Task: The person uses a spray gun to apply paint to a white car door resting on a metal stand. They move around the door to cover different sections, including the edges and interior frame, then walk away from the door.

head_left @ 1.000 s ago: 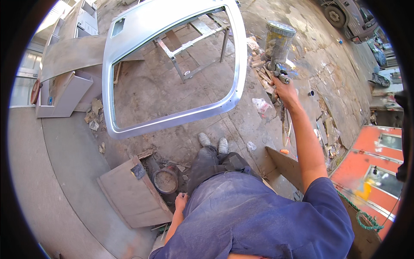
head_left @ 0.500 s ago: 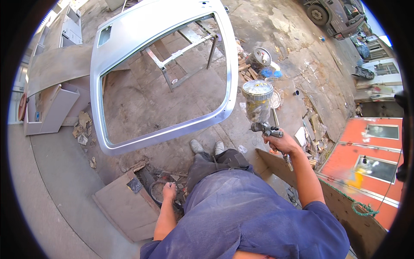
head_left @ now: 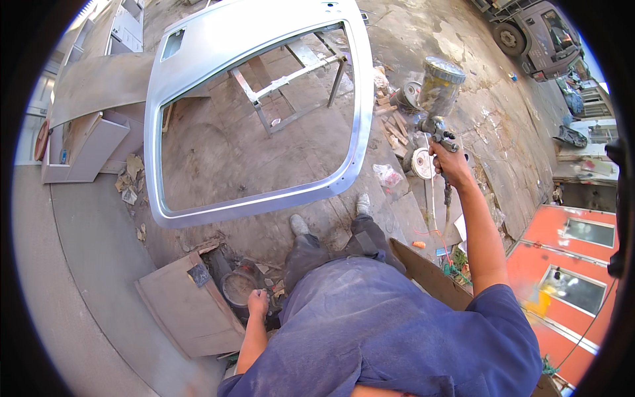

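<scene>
"Here, what does the right grip (head_left: 451, 162) hold?"

"A spray gun (head_left: 433, 128), pinched by its handle with the fingers wrapped round it. The gun's cup (head_left: 442, 87), smeared with yellow and grey, stands above it, slightly tilted; the nozzle faces left."

"Where does the gun lie relative to the panel?"

"To the right of the silvery panel (head_left: 231, 43) and apart from it, at the end of the outstretched right arm. The panel has a large rounded opening, through which a metal stand (head_left: 297, 75) is visible."

"And the left grip (head_left: 258, 302)?"

"Its fingers are curled; whether they are fully pressed together, one cannot tell. It is low, beside the body, near a round bucket (head_left: 239, 287). A flat greyish board (head_left: 188, 306) leans to the left of the bucket."

"What surrounds the figure?"

"Both shoes (head_left: 299, 225) rest on the stained floor (head_left: 258, 159), below the panel. Wood scraps (head_left: 397, 130) lie beyond the gun's left side, a truck (head_left: 546, 40) stands at upper right, and an orange panel (head_left: 548, 246) with windows occupies the lower right."
</scene>
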A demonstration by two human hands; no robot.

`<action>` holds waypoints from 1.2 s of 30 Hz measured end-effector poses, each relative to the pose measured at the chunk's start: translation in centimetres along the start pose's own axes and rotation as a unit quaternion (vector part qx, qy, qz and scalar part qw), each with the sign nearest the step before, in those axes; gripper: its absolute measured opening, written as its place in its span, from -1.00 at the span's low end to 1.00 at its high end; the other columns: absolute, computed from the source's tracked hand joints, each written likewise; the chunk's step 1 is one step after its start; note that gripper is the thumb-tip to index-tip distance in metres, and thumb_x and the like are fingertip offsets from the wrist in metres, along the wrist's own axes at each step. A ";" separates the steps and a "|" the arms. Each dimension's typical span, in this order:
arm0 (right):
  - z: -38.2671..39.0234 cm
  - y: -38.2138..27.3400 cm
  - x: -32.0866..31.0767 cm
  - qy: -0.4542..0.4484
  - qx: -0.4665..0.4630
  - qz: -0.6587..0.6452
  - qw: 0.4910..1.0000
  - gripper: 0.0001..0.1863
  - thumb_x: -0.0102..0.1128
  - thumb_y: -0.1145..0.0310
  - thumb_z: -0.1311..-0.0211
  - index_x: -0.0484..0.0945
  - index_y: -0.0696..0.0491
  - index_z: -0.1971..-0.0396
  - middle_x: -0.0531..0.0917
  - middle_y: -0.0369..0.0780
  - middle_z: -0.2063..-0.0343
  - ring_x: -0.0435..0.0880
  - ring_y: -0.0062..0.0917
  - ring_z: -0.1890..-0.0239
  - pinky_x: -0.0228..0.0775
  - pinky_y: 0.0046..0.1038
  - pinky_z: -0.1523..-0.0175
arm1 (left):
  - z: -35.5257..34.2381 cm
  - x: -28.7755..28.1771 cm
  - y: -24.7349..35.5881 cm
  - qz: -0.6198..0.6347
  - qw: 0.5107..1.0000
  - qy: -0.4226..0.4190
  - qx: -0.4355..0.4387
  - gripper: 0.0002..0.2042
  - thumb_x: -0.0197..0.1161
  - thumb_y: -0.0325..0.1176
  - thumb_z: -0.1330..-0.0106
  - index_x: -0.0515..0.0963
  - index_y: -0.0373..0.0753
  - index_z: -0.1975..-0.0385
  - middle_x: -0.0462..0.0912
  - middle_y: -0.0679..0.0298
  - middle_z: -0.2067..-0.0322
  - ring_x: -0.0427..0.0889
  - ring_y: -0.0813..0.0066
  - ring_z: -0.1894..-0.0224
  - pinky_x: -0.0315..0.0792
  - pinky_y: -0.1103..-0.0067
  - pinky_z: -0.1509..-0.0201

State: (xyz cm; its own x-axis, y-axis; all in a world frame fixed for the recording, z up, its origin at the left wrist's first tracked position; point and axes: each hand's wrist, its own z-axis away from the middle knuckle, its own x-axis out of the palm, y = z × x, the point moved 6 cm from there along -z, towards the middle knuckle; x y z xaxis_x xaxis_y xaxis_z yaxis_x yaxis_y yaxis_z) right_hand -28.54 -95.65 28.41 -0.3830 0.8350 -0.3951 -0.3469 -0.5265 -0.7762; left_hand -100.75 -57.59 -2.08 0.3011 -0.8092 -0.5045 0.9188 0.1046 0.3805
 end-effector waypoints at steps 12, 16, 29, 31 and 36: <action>-4.4 0.5 -5.8 -0.136 0.024 -0.023 0.990 -0.69 0.31 0.18 -0.56 0.60 0.05 0.38 0.48 -0.41 0.56 0.39 -0.70 0.59 0.29 -0.51 0.48 | 12.2 17.7 8.1 -0.125 0.992 0.018 -0.014 -0.62 0.29 -0.06 -0.46 0.77 -0.30 0.10 0.84 -0.13 0.12 0.82 -0.10 -0.02 0.60 0.17 -0.12; -2.0 3.1 -7.4 -0.246 0.097 -0.008 0.964 -0.75 0.32 0.24 -0.58 0.62 0.08 0.30 0.56 -0.37 0.49 0.42 -0.70 0.56 0.32 -0.49 0.47 | 14.8 23.2 12.0 -0.079 0.996 -0.031 -0.024 -0.57 0.30 0.03 -0.48 0.76 -0.29 0.08 0.82 -0.16 0.06 0.79 -0.18 -0.09 0.60 0.14 -0.16; -18.0 -5.9 -10.6 -0.170 -0.016 0.015 0.985 -0.71 0.32 0.24 -0.56 0.57 0.05 0.41 0.48 -0.40 0.56 0.38 -0.71 0.60 0.27 -0.49 0.53 | 11.6 26.8 20.0 -0.050 0.997 0.048 -0.045 -0.62 0.30 -0.05 -0.48 0.76 -0.32 0.14 0.81 -0.22 0.10 0.78 -0.24 -0.05 0.60 0.11 -0.16; -21.9 -8.9 -11.3 -0.143 -0.048 -0.005 0.989 -0.73 0.36 0.20 -0.57 0.60 0.03 0.34 0.53 -0.39 0.51 0.38 -0.71 0.59 0.27 -0.50 0.53 | 10.5 27.9 21.6 -0.048 0.997 0.042 -0.034 -0.62 0.30 -0.06 -0.48 0.76 -0.32 0.14 0.81 -0.21 0.11 0.79 -0.23 -0.05 0.60 0.11 -0.16; -30.9 -16.6 -12.1 -0.112 -0.080 -0.005 0.990 -0.78 0.39 0.15 -0.56 0.61 -0.05 0.15 0.59 -0.39 0.38 0.42 -0.73 0.56 0.30 -0.56 0.51 | 8.7 30.2 24.9 0.012 0.998 0.017 -0.060 -0.62 0.29 -0.06 -0.46 0.78 -0.31 0.09 0.82 -0.18 0.08 0.78 -0.22 -0.07 0.60 0.12 -0.18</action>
State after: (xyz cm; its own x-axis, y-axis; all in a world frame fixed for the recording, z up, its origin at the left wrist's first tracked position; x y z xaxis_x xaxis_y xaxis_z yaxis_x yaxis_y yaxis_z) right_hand 8.34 -92.01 30.89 -0.5667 0.7739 -0.2828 -0.2178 -0.4718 -0.8544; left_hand -70.99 -84.45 -1.06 0.3305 -0.7854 -0.5234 0.9344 0.1939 0.2990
